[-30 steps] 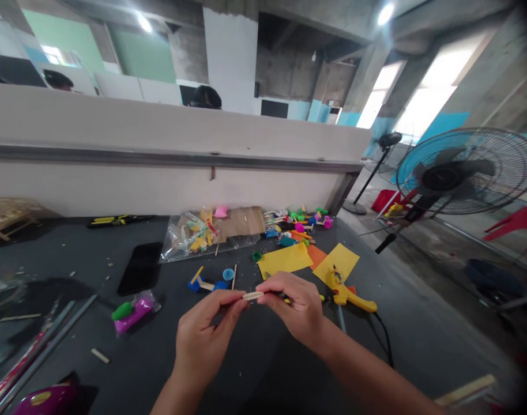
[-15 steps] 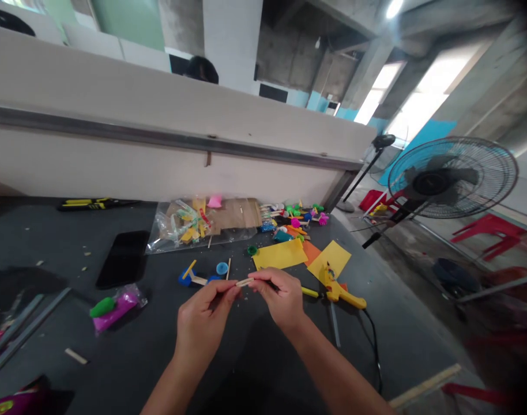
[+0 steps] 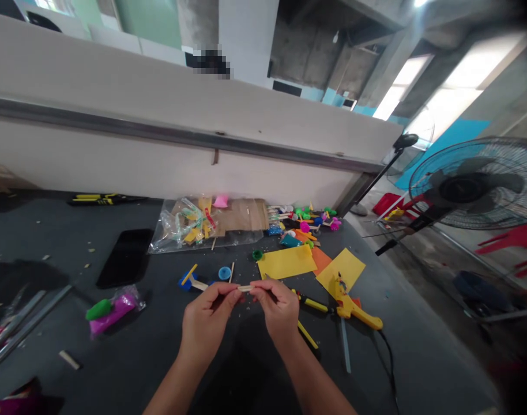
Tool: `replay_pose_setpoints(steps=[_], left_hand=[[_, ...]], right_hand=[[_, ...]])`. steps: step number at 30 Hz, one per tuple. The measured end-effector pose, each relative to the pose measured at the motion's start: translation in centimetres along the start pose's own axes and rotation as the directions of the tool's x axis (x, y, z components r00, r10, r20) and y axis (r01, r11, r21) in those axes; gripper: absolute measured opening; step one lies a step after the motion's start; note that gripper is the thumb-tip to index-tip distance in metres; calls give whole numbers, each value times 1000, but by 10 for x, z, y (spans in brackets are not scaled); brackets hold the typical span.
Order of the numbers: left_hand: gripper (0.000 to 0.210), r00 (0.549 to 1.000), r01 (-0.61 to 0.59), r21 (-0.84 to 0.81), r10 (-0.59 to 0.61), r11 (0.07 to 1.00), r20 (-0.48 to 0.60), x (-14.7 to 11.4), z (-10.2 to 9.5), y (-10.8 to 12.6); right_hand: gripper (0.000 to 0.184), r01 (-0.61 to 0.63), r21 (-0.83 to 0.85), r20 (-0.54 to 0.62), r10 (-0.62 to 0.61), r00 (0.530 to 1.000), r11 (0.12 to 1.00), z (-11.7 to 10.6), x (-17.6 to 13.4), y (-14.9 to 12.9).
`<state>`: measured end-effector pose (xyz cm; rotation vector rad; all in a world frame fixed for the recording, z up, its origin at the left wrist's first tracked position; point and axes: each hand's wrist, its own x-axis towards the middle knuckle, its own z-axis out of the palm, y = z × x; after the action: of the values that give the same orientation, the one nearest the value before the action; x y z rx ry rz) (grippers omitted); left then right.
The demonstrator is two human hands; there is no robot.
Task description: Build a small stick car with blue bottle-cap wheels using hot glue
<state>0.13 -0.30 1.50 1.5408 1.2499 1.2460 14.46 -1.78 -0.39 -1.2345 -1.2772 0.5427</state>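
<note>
Between my fingertips, above the dark table, are small pale wooden sticks (image 3: 245,288) lying close together. My left hand (image 3: 209,314) pinches their left end, and my right hand (image 3: 277,305) pinches the right end. Just beyond my left hand lies a blue piece with wooden sticks (image 3: 188,279), partly covered by the fingers. A blue bottle cap (image 3: 224,273) sits beside it. Right of my right hand is a yellow-and-black handled tool (image 3: 313,303), its far end hidden. The yellow glue gun (image 3: 354,308) rests farther right with a clear glue stick under it.
Yellow paper sheets (image 3: 287,262) lie behind my hands. A plastic bag of scraps (image 3: 189,225) and colourful clay pieces (image 3: 307,225) line the partition. At left are a black phone (image 3: 125,257), a purple clay packet (image 3: 116,311) and pliers (image 3: 103,199). A fan (image 3: 466,184) stands right.
The view has shifted a little, so the table things sit differently in it. My hands have levelled the sticks, and more of the yellow-and-black tool shows beside my right hand.
</note>
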Motion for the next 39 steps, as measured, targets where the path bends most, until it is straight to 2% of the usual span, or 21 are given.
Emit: replay_pose_setpoints(steps=[8, 16, 21, 24, 30, 39], left_hand=[[10, 987, -152, 175, 157, 973, -16, -1, -2, -5], [14, 954, -279, 202, 296, 939, -58, -6, -5, 1], [13, 925, -360, 276, 380, 891, -21, -9, -12, 6], [13, 913, -367, 324, 405, 872, -55, -11, -14, 6], [13, 908, -365, 369, 415, 855, -62, -12, -11, 9], [10, 907, -375, 399, 420, 837, -29, -9, -7, 11]], right_hand=[[12, 45, -56, 31, -43, 999, 997, -3, 3, -2], [11, 133, -96, 81, -126, 989, 986, -11, 6, -20], [12, 221, -121, 132, -206, 970, 968, -15, 7, -30], [11, 296, -133, 168, -273, 947, 946, -15, 8, -32], [4, 368, -124, 173, -346, 922, 921, -16, 14, -28], [8, 365, -105, 188, -342, 921, 925, -20, 21, -25]])
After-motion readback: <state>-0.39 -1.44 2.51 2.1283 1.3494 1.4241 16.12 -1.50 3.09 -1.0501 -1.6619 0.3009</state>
